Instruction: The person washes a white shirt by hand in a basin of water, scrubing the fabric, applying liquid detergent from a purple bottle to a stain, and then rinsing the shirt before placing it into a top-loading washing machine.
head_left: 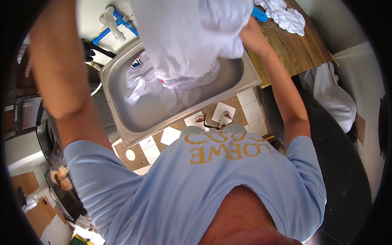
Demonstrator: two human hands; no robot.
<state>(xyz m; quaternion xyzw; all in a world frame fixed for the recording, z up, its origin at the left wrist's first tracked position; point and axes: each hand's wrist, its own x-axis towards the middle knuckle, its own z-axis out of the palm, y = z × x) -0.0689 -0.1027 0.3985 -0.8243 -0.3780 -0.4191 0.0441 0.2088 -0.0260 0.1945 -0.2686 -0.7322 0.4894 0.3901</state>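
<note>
A large white garment is held up over the metal sink, its lower part hanging down into the basin. My right hand grips its right edge, the fingers partly hidden by the cloth. My left arm reaches up past the top edge, so my left hand is out of view. In the basin, under the raised cloth, lies wet white fabric with a dark blue and red patch. I cannot tell whether the two are one piece.
On the right, a wooden counter carries a crumpled white cloth and a blue plastic object. Blue and white pipes stick out of the wall behind the sink. A white bag-like thing hangs below the counter.
</note>
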